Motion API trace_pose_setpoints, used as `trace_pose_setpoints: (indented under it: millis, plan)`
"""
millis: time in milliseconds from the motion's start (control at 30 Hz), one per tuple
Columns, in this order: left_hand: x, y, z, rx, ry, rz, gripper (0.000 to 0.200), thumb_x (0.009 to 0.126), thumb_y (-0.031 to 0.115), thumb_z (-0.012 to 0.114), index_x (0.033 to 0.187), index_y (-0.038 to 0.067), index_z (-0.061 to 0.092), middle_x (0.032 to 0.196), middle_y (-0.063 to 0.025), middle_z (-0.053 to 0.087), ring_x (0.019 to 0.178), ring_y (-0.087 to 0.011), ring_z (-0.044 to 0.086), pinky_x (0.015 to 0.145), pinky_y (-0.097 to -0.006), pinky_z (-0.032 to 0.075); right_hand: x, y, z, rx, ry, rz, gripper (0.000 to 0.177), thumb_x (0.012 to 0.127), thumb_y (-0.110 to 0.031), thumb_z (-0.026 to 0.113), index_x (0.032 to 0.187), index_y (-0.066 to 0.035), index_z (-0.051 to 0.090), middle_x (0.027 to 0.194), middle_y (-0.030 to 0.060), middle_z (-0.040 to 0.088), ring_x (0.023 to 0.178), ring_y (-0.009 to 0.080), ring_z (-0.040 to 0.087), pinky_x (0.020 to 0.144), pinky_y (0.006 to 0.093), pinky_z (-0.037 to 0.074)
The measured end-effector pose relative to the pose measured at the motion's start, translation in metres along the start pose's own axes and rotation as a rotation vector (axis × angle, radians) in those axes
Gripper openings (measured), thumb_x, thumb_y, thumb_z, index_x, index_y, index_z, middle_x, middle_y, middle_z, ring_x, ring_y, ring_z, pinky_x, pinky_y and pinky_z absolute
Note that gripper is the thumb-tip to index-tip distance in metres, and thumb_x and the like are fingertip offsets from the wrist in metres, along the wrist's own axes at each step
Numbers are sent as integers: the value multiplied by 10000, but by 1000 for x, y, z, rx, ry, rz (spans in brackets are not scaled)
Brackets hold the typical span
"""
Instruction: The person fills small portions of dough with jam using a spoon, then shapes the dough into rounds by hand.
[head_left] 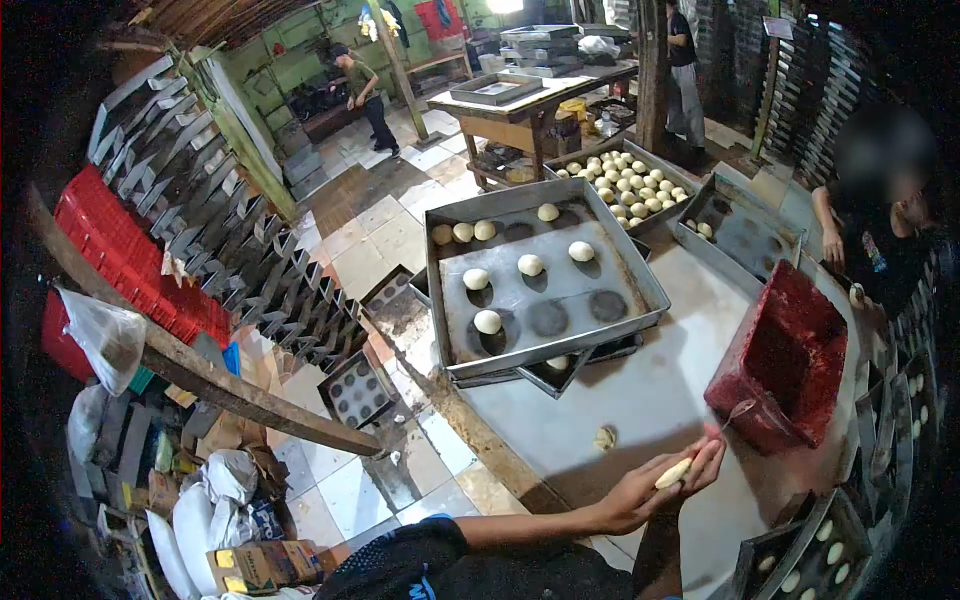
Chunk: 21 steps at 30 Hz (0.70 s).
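Observation:
My left hand and my right hand are together over the near side of the table. Between them is a pale, elongated piece of dough, with the fingers of both hands closed about it. Some fingertips are hidden behind the dough and the palms. A small lump of dough lies on the tabletop, just beyond my left hand. Farther off, a large metal baking tray sits tilted on other trays and carries several round dough balls.
A red plastic bin stands to the right of my hands. Behind are a tray of dough balls and another metal tray. A co-worker is at the right; more trays with dough stand at lower right.

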<state>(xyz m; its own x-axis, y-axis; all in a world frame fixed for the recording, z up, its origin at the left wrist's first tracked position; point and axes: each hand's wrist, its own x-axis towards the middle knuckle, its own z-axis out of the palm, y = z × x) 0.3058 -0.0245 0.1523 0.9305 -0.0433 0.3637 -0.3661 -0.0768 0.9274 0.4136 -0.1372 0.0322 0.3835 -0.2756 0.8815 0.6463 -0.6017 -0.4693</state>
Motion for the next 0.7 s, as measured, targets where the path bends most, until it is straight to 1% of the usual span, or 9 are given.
trace_pose_setpoints:
  millis: [67, 100, 133, 167, 267, 300, 433, 600, 700]
  plan:
    - [8, -33, -12, -217, -207, -109, 428, 1018, 269, 455, 1352, 1, 471, 1252, -92, 590, 1159, -169, 529, 1025, -318, 377, 19, -13, 9, 87, 161, 169, 376, 996, -270, 448, 1122, 65, 564, 856, 125, 549, 726, 149, 554, 635, 235, 463]
    - [11, -39, -25, -417, -312, -333, 433, 1019, 308, 455, 1297, -17, 518, 1239, -68, 598, 1134, -152, 534, 1006, -315, 394, 38, -23, -2, 89, 25, -64, 355, 989, -242, 448, 1095, 64, 594, 908, 112, 581, 732, 152, 541, 645, 257, 464]
    - [13, -48, -32, -511, -310, -443, 429, 1002, 337, 493, 1230, -18, 569, 1111, -74, 648, 1031, -163, 580, 927, -305, 452, 54, -40, -33, 352, -283, 822, 329, 981, -207, 453, 1072, 65, 614, 953, 84, 605, 740, 134, 518, 651, 265, 456]
    - [16, -42, -44, -459, -327, -723, 416, 999, 352, 496, 1204, 3, 596, 1097, -73, 650, 981, -151, 591, 899, -298, 465, 66, -43, -30, 105, -415, 440, 269, 960, -166, 538, 1121, 38, 605, 879, 27, 585, 674, 89, 498, 588, 201, 407]
    - [21, -6, -45, -915, -215, -850, 450, 1005, 333, 471, 1237, -41, 564, 1167, -109, 641, 1050, -166, 605, 951, -311, 457, 143, -24, -44, 97, -390, 379, 237, 999, -113, 461, 1133, -3, 622, 862, 3, 609, 618, 48, 440, 553, 200, 365]
    - [15, -21, -51, -825, -295, -802, 451, 1015, 300, 441, 1270, -61, 529, 1220, -128, 611, 1107, -193, 584, 995, -328, 431, 178, -20, -56, -28, -435, 555, 229, 979, -106, 481, 1129, -6, 623, 924, 75, 665, 790, 170, 620, 730, 314, 490]
    - [29, -5, -46, -822, -207, -717, 601, 973, 375, 444, 1318, -117, 450, 1354, -202, 502, 1218, -273, 519, 1037, -388, 401, 256, 60, -61, -406, -419, 372, 215, 932, -99, 528, 1063, 6, 662, 740, 153, 649, 677, 229, 640, 654, 336, 499]
    - [32, -29, -56, -635, -7, -856, 653, 962, 392, 451, 1403, -81, 358, 1336, -214, 505, 1169, -287, 548, 997, -403, 438, 246, 160, -26, -609, -1344, 117, 185, 764, -66, 558, 816, 16, 716, 759, 222, 655, 784, 365, 669, 714, 454, 523]
    - [35, -47, -61, -716, 7, -821, 751, 937, 437, 501, 1465, -35, 252, 1300, -209, 525, 1125, -298, 568, 967, -423, 460, 239, 202, 19, -694, -1500, -4, 153, 682, -79, 569, 682, 13, 691, 716, 264, 623, 729, 406, 649, 685, 472, 528]
